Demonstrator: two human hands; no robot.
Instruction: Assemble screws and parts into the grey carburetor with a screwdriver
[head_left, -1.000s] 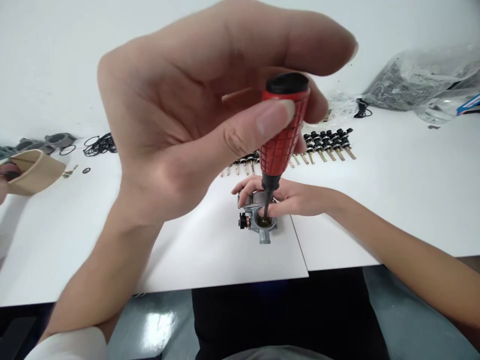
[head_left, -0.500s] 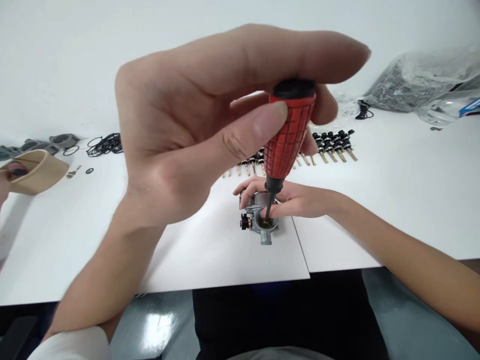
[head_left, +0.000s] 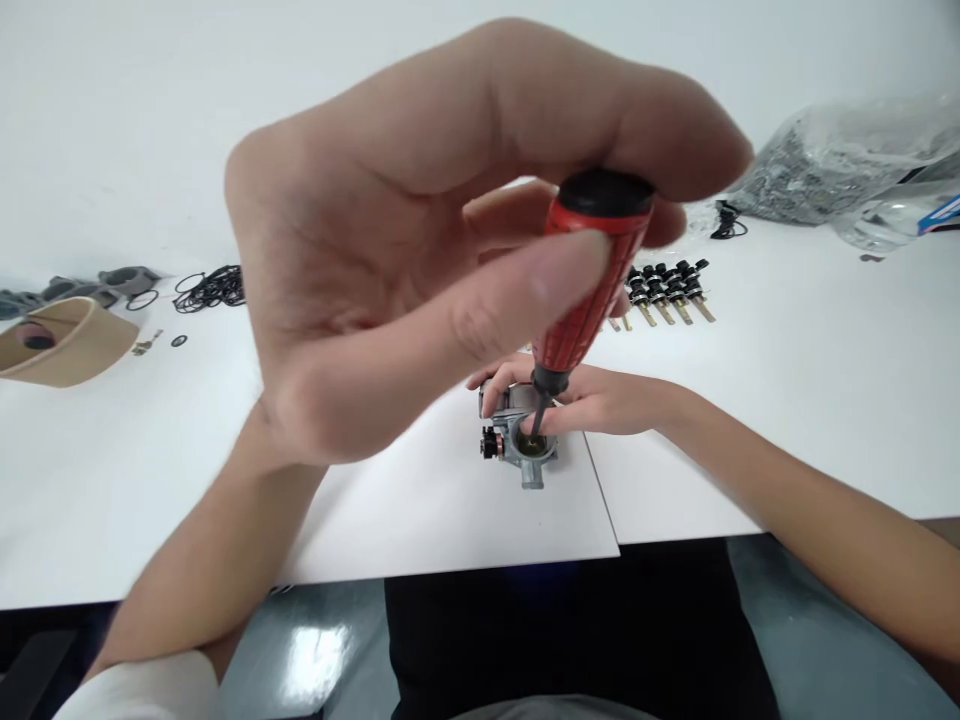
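Note:
My left hand looms large in the middle, closed round the red and black handle of a screwdriver. The thumb presses the handle's side and the index finger lies over its black cap. The shaft points down into the round opening of a small grey metal carburetor, where the tip is hard to make out. My right hand holds the carburetor down on the white table, fingers over its far side and thumb beside the opening. A black fitting sticks out of the carburetor's left side.
Behind my left hand stands a row of black-topped parts with brass stems. Black rubber rings, grey parts and a tan cardboard ring lie at left. Clear plastic bags of metal pieces sit back right.
My left fingers have shifted round the screwdriver, and its handle leans further right. My right hand and the carburetor stay put. Another person's hand at the far left has gone from view.

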